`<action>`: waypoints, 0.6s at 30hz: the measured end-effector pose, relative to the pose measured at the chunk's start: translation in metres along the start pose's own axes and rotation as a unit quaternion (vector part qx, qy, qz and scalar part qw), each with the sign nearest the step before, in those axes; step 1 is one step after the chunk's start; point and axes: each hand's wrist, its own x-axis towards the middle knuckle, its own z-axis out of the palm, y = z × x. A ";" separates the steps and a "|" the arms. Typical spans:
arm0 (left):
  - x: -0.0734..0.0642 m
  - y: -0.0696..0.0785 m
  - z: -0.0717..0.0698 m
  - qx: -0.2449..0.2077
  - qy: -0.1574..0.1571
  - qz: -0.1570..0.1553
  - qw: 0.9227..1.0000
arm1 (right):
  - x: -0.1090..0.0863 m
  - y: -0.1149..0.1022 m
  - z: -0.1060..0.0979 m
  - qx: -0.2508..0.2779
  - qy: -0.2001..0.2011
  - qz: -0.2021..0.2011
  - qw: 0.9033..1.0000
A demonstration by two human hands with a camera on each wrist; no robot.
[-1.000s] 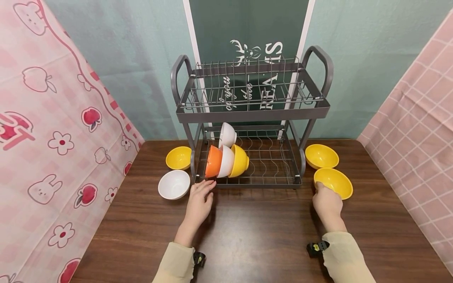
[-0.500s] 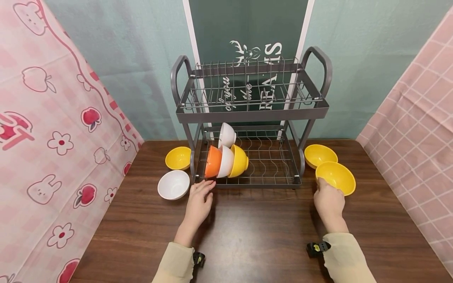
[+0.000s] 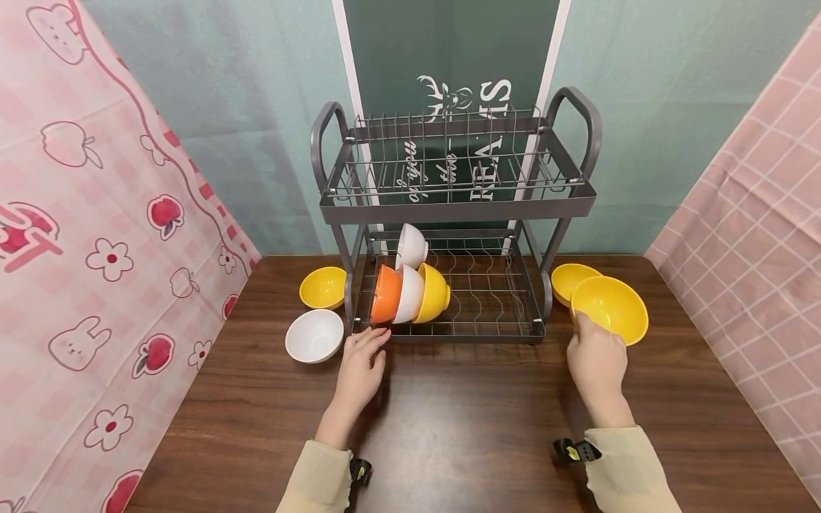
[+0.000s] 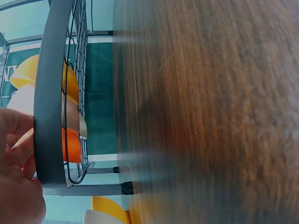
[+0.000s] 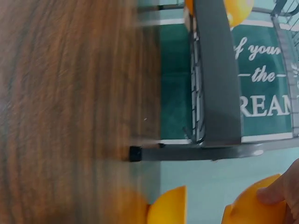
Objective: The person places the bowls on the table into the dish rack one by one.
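Note:
My right hand [image 3: 596, 360] pinches the near rim of a yellow bowl [image 3: 616, 306], thumb on its outer wall in the right wrist view. That bowl is raised off the table and overlaps a second yellow bowl [image 3: 567, 279] behind it. At the front left of the dish rack [image 3: 458, 209], my left hand [image 3: 359, 367] rests its fingertips on the lower tier's front rail [image 4: 50, 102]. Just behind those fingers, an orange bowl [image 3: 385, 293], a white bowl [image 3: 410, 293] and a yellow bowl [image 3: 435, 292] stand on edge, nested in a row. Another white bowl [image 3: 412, 246] stands behind them.
Left of the rack, a yellow bowl [image 3: 323, 287] and a white bowl [image 3: 314, 335] sit upright on the wooden table [image 3: 462, 427]. The rack's upper wire tier [image 3: 449, 167] overhangs the lower one. Patterned pink cloths [image 3: 128, 235] flank both sides.
My right hand has lifted the near yellow bowl from the table and moved it slightly away from me, up over the other yellow bowl. The left hand has stayed on the rail.

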 end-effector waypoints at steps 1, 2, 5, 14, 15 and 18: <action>0.000 0.000 0.000 0.000 0.000 0.000 1.000 | 0.000 -0.002 -0.002 0.002 0.002 -0.002 1.000; 0.000 0.000 0.000 0.000 0.000 0.000 1.000 | 0.000 -0.005 -0.003 0.004 0.006 -0.005 1.000; 0.000 0.000 0.000 -0.001 0.000 -0.001 1.000 | 0.000 -0.011 -0.007 0.011 0.020 -0.017 1.000; 0.000 0.001 0.001 0.002 -0.001 -0.002 1.000 | 0.000 -0.027 -0.015 0.028 0.051 -0.047 0.997; 0.000 0.001 0.001 0.002 -0.001 -0.003 1.000 | 0.000 -0.029 -0.016 0.030 0.051 -0.048 0.997; -0.001 0.001 0.001 0.007 -0.003 -0.004 1.000 | -0.001 -0.033 -0.017 0.034 0.052 -0.053 0.997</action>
